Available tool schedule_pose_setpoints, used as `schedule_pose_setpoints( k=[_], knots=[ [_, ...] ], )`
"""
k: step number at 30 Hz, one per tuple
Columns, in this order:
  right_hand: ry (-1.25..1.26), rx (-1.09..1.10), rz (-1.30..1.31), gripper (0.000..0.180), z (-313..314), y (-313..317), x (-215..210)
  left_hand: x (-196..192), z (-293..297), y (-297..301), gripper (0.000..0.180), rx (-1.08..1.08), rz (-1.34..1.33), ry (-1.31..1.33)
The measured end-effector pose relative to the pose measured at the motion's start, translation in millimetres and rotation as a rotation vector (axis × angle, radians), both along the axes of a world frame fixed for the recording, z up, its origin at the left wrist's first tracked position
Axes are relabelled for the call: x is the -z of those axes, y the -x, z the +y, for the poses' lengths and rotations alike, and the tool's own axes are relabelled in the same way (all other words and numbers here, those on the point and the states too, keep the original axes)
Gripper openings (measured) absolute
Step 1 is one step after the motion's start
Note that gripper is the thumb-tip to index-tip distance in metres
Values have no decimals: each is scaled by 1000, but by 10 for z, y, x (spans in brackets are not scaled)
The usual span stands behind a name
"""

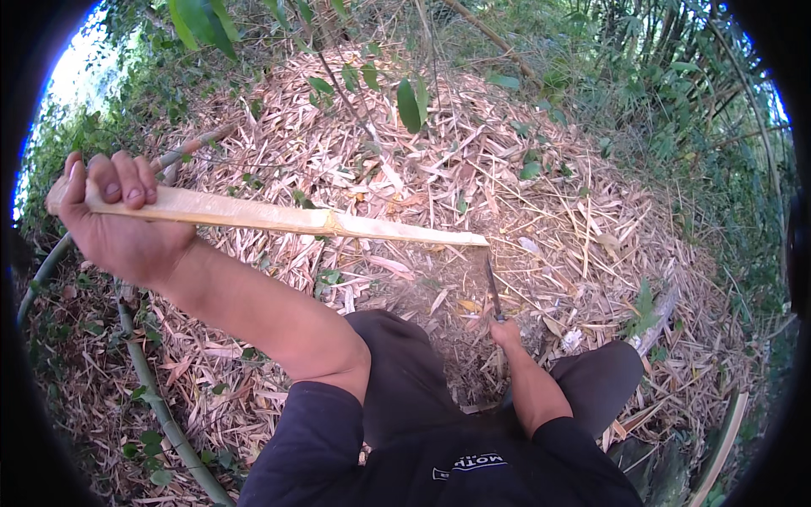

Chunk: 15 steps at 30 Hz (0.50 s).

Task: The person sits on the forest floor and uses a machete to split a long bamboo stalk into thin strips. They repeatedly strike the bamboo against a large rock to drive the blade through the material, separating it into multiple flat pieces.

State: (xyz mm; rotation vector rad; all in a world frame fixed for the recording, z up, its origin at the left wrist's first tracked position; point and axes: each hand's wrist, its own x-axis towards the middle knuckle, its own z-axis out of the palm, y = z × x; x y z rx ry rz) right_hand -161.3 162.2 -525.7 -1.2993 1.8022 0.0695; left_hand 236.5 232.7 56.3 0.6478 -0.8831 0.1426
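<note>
My left hand (127,224) is raised at the far left, its fingers wrapped round one end of a split bamboo strip (262,218). The strip's pale inner face shows, with a node near its middle, and it reaches across to the right. Low in front of my knees, my right hand (506,333) grips the handle of a knife (492,283) with a dark, narrow blade. The blade points up and away from me, its tip close to the strip's far end. Whether blade and strip touch, I cannot tell.
Dry bamboo leaves (397,160) cover the ground. A green bamboo pole (156,397) lies at the lower left. Another split piece of bamboo (722,452) is at the lower right. Leafy twigs (409,106) hang in front, and green brush (676,101) stands on the right.
</note>
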Motion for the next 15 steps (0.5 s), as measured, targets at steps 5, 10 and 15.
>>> schedule_pose_setpoints(
  k=[5, 10, 15],
  knots=[
    [33, 8, -19, 72, 83, 35, 177, -19, 132, 63, 11, -85, -46, -11],
    [69, 14, 3, 65, 73, 69, 254, -73, 312, 14, 17, -89, 1, 57],
    [44, -1, -2, 55, 87, 81, 393, -4, -395, 185, 28, -513, 324, 89]
  ],
)
